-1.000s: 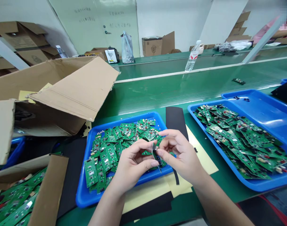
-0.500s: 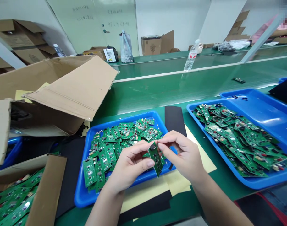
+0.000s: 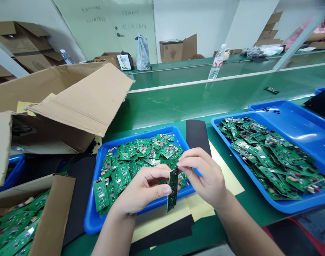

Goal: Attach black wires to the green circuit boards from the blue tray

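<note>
In my left hand a narrow green circuit board is pinched between thumb and fingers, standing nearly upright with its long side down. A small black part sits at its top end. My right hand is closed there, thumb and fingertips pressed together just above that black part; whatever they grip is too small to make out. Behind and below both hands lies a blue tray with many green circuit boards spread in it.
To the right, a second blue tray holds a heap of boards, with another blue tray behind it. Cardboard boxes stand on the left, one with boards inside. Yellow paper and black sheets lie in front. A bottle stands on the ledge.
My left hand has lowered slightly and turned the circuit board, so it now appears narrower and hangs lower. My right fingertips stay by its top end.
</note>
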Demonstrator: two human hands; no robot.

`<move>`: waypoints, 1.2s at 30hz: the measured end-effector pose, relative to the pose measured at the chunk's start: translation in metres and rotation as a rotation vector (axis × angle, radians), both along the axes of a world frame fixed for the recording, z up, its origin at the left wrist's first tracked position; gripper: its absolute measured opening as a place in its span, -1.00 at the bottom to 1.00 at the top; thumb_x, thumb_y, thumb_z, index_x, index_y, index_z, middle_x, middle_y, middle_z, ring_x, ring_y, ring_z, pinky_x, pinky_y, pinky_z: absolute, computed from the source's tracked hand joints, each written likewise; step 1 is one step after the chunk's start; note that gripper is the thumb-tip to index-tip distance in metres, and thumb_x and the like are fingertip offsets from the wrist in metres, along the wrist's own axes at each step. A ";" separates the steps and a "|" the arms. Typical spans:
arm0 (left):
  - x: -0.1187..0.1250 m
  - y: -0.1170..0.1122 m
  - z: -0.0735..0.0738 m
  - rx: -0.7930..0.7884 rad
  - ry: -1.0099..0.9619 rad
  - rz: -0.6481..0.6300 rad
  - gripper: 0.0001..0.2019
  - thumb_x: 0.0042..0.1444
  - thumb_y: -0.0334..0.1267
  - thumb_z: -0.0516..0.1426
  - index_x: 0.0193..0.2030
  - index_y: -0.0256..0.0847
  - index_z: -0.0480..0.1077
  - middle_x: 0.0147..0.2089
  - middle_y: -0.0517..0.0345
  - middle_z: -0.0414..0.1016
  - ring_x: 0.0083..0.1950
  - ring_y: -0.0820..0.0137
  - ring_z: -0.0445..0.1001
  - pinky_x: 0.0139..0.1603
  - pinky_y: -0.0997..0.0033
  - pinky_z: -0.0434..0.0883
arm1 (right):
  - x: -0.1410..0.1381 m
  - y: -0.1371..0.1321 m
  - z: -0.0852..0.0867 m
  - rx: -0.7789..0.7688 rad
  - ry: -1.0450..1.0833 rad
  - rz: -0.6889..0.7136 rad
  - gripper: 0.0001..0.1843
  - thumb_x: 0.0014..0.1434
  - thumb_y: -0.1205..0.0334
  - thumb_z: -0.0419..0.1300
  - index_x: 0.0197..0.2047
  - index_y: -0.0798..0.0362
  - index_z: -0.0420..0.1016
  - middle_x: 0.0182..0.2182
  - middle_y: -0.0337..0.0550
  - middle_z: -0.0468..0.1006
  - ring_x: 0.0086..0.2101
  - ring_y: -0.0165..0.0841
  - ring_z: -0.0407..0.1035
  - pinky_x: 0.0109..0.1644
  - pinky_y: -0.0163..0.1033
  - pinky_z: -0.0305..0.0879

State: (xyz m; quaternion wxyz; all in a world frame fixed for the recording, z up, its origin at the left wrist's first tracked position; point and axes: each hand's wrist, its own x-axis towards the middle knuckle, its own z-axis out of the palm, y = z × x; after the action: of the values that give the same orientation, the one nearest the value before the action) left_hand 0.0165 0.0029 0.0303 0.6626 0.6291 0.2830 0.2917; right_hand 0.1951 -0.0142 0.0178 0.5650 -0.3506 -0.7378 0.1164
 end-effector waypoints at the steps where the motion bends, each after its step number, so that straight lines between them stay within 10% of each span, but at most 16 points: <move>1: -0.001 0.000 0.000 -0.004 0.009 -0.007 -0.72 -0.01 -0.02 0.22 -0.33 -0.21 0.57 -0.35 0.04 0.43 -0.32 0.33 0.38 -0.30 0.37 0.38 | 0.000 0.000 -0.001 0.022 -0.017 -0.011 -0.75 0.16 0.54 0.07 -0.24 0.02 0.45 -0.33 -0.11 0.41 -0.30 -0.34 0.38 -0.29 -0.21 0.42; 10: 0.004 0.002 -0.009 0.221 0.131 0.250 -0.84 0.00 -0.25 0.25 -0.24 -0.18 0.53 -0.35 0.13 0.41 -0.31 0.39 0.39 -0.33 0.40 0.41 | 0.001 -0.001 -0.006 0.113 -0.099 -0.019 -0.55 0.12 0.58 0.03 -0.06 -0.11 0.42 0.05 -0.06 0.22 0.03 -0.20 0.27 0.13 0.12 0.25; 16: 0.007 0.002 -0.019 0.927 0.200 0.574 -0.66 0.01 -0.42 0.23 -0.04 -0.10 0.43 -0.21 0.11 0.45 -0.17 0.37 0.46 -0.18 0.32 0.46 | 0.005 0.004 -0.002 -0.174 0.685 -0.210 -0.70 0.25 0.22 0.01 0.05 -0.11 0.28 0.09 -0.03 0.28 0.08 -0.16 0.26 0.06 0.08 0.31; 23: 0.008 -0.003 -0.019 1.331 0.277 0.603 -0.61 0.00 -0.59 0.17 -0.03 -0.15 0.41 -0.13 0.03 0.43 -0.12 0.32 0.45 -0.18 0.30 0.47 | 0.006 0.012 -0.009 -1.081 0.695 0.592 -0.50 0.16 -0.20 0.05 -0.13 0.09 0.34 -0.60 -0.24 0.49 -0.63 -0.44 0.38 -0.54 -0.33 0.33; 27: 0.008 -0.004 -0.020 1.324 0.283 0.601 -0.59 0.02 -0.57 0.17 -0.01 -0.11 0.39 -0.12 0.05 0.42 -0.12 0.33 0.45 -0.20 0.31 0.48 | 0.003 0.002 -0.004 -1.145 0.563 0.693 -0.45 0.05 0.01 0.29 0.02 0.09 0.27 -0.58 -0.30 0.52 -0.56 -0.45 0.44 -0.45 -0.34 0.38; 36: 0.008 -0.001 -0.018 1.271 0.251 0.663 -0.55 -0.01 -0.56 0.21 0.01 -0.07 0.38 -0.16 0.10 0.45 -0.18 0.36 0.48 -0.25 0.36 0.49 | 0.004 0.001 0.002 -1.113 0.578 0.735 -0.53 0.17 0.08 0.16 0.10 0.10 0.26 -0.64 -0.33 0.51 -0.65 -0.49 0.37 -0.51 -0.38 0.31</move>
State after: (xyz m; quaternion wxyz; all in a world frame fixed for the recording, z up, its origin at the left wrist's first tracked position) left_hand 0.0244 0.0018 0.0127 0.0087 0.8025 0.3087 0.5106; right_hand 0.1990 -0.0134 0.0195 0.3996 -0.2707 -0.4609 0.7448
